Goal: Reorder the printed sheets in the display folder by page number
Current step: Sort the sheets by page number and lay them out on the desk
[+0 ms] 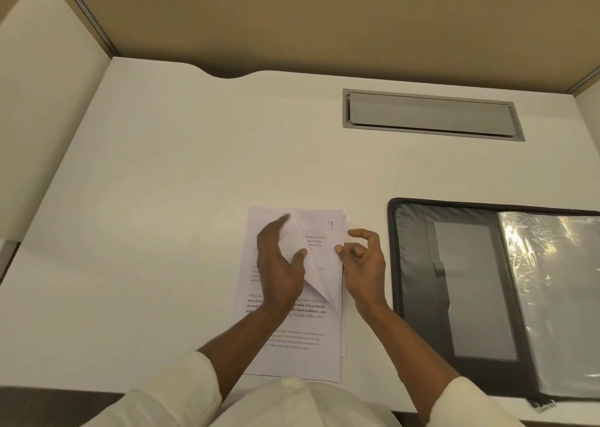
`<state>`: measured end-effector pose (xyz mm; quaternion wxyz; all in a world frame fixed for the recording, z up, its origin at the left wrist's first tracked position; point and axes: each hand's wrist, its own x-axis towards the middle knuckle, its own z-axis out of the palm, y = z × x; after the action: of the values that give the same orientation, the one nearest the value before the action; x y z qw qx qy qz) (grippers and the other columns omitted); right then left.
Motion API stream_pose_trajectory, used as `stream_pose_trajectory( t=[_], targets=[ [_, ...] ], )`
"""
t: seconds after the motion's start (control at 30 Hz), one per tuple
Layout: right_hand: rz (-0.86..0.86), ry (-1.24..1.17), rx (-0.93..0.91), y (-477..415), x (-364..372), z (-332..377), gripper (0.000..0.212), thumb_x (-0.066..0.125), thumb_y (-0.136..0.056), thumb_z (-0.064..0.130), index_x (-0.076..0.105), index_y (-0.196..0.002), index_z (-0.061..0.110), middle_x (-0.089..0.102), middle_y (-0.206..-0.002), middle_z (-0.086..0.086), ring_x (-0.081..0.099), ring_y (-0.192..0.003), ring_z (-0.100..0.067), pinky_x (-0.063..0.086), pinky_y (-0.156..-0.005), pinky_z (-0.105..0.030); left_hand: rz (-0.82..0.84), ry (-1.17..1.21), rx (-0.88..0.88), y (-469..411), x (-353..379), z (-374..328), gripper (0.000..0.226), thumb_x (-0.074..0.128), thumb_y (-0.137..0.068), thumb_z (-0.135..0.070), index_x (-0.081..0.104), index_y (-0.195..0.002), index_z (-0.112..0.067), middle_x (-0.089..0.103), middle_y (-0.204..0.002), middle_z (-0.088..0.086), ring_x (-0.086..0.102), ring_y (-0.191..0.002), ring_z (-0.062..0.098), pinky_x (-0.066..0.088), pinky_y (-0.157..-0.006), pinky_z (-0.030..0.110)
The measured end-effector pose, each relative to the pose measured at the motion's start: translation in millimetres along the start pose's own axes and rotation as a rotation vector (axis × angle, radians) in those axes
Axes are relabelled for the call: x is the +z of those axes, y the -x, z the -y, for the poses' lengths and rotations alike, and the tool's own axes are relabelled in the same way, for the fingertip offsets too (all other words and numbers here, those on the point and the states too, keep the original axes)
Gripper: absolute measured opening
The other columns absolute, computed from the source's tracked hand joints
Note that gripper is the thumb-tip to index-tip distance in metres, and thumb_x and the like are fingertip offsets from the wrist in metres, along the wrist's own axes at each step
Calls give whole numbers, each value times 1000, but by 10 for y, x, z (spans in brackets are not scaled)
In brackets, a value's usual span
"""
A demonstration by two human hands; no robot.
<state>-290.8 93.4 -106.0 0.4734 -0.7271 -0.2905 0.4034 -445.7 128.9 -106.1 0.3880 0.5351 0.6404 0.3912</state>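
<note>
A stack of printed sheets [292, 329] lies on the white desk in front of me. My left hand [281, 271] holds the top sheet, whose right side is folded over leftward, between thumb and fingers. A sheet beneath shows a handwritten "9" [330, 225] at its top right. At the stack's right edge, my right hand [363, 261] pinches a sheet edge between thumb and forefinger, the other fingers curled. The open black display folder [454, 280] lies to the right, its clear plastic sleeves [552, 296] turned to the right side.
A grey cable-tray flap [431, 115] is set into the desk [162, 199] at the back right. Beige partition walls [324, 21] close off the back and the left. The desk's front edge runs just before my body.
</note>
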Motion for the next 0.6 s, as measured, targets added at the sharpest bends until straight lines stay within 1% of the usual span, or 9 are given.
stream_pose_trajectory(
  t=[0.03,0.07,0.13,0.17,0.23,0.33,0.43,0.5,0.6],
  targets=[
    [6,3,-16,4,3,-5,30,73,-97,12,55,-116,27,77,-82,-4,74,-79,-24,60,-75,-50,10,14,6,11,19,-19,68,79,-85,1,62,-130,-47,59,-140,-12,59,-128,11,57,-94,39],
    [17,3,-30,8,6,-8,28,74,-97,12,57,-113,28,76,-81,-5,72,-79,-28,59,-73,-50,26,27,-4,24,33,-43,58,76,-88,2,70,-120,-46,62,-134,-17,62,-122,3,58,-89,35],
    [43,-14,-51,7,3,-5,24,74,-96,10,63,-110,27,75,-82,-6,71,-79,-32,58,-72,-48,48,17,-52,54,57,-116,36,73,-90,5,79,-106,-27,64,-119,-29,65,-99,-11,53,-76,20],
    [54,-36,-51,10,0,3,23,74,-96,9,66,-110,26,76,-83,-7,70,-81,-34,58,-74,-48,59,25,-92,60,68,-144,28,73,-90,4,81,-100,-21,62,-116,-28,66,-95,-9,51,-73,13],
    [73,-104,-25,30,-11,33,23,73,-97,8,72,-111,26,76,-84,-9,70,-82,-33,59,-77,-47,92,73,-189,48,86,-189,21,77,-89,-4,82,-93,-24,60,-116,-24,69,-95,-1,49,-74,9],
    [88,-204,45,51,-8,44,21,71,-98,5,76,-112,19,79,-92,-8,73,-88,-25,61,-83,-48,115,79,-270,20,93,-275,7,85,-87,-30,79,-89,-33,64,-115,-15,64,-84,1,47,-75,12],
    [107,-239,60,56,2,44,17,71,-97,3,76,-112,11,80,-102,-8,77,-98,-28,63,-90,-49,113,81,-276,30,98,-297,25,89,-79,-54,75,-89,-35,65,-108,-14,61,-82,7,52,-74,21],
    [105,-240,58,56,4,63,17,75,-95,5,75,-112,9,80,-99,-9,77,-97,-27,64,-89,-46,105,31,-257,37,103,-288,26,88,-81,-51,72,-92,-34,65,-104,-14,60,-81,8,52,-74,22],
    [92,-214,47,43,2,71,17,76,-94,5,75,-110,11,80,-101,-4,77,-97,-23,63,-91,-41,90,-5,-261,18,121,-240,12,82,-91,-29,71,-93,-25,67,-101,-9,63,-81,9,53,-75,28]
  ],
)
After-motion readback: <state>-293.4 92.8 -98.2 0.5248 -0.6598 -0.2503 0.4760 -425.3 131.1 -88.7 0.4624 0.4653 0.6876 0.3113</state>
